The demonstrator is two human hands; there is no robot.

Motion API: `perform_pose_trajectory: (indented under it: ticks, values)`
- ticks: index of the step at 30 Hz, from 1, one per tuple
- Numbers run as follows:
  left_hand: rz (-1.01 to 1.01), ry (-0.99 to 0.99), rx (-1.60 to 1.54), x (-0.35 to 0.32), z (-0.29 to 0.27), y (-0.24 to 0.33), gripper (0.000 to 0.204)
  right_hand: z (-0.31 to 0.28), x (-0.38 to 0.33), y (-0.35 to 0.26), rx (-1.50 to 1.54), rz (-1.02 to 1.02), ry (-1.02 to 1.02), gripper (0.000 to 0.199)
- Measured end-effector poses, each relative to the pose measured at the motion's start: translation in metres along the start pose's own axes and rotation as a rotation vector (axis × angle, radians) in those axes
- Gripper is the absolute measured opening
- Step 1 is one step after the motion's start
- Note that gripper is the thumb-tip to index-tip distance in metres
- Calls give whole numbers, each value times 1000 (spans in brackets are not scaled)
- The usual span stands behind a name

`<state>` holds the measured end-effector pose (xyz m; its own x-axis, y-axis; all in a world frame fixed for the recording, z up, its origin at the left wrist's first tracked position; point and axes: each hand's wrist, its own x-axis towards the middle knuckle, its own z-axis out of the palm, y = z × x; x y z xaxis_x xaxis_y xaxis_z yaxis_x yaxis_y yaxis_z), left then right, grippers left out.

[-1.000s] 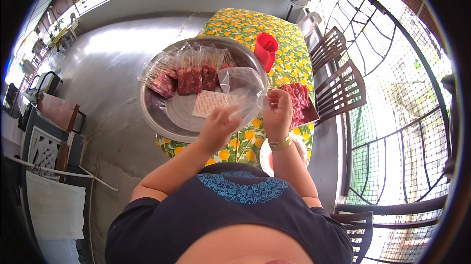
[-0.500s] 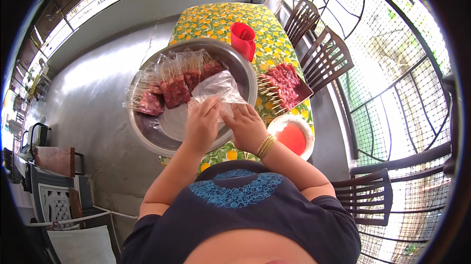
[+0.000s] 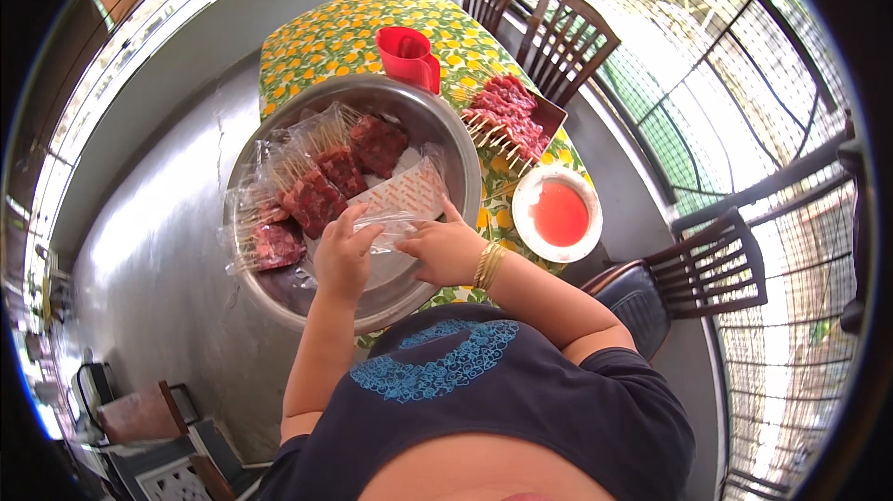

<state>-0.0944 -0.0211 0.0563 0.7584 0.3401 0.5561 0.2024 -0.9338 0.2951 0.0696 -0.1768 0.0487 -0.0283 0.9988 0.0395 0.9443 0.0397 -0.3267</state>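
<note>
- Two hands meet at the middle of the frame in the head view: the left hand and the right hand each appear to pinch one end of a clear bag.
- The clear bag is over the lower part of a metal basin, just below a white packet with orange print.
- It should handle as light, limp and slippery, likely to cling to itself; best held by its mouth edges, though which edge that is cannot be told.
- Half a second ago the plastic spread beyond the fingers, covering most of the packet; now the printed face shows and the fingertips stand farther apart.
- The red jug sits farther left in the frame, the bowl of red liquid higher.
</note>
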Motion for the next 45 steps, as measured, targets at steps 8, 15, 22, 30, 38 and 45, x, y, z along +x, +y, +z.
perform_pose_trajectory:
  ticks: [8, 15, 22, 30, 38, 45]
  values:
    - [4, 58, 37, -2, 12, -29, 40, 37, -7, 180, 1324, 1183, 925, 27]
    - [-38, 12, -35, 2, 19, -22, 40, 85, 25, 299, 1629, 1406, 927, 20]
    - [-116, 24, -83, 4, 27, -31, 38, 81, 43, 310, 1659, 1602, 1025, 20]
    - [-155, 16, -104, -2, 36, -32, 39, 80, 47, 309, 1808, 1593, 1234, 13]
    - [-175, 24, -150, 1, 33, -30, 37, 81, 39, 315, 1944, 1436, 1445, 15]
    - [-98, 23, 15, 9, 30, -32, 38, 64, 7, 281, 1510, 1466, 1382, 9]
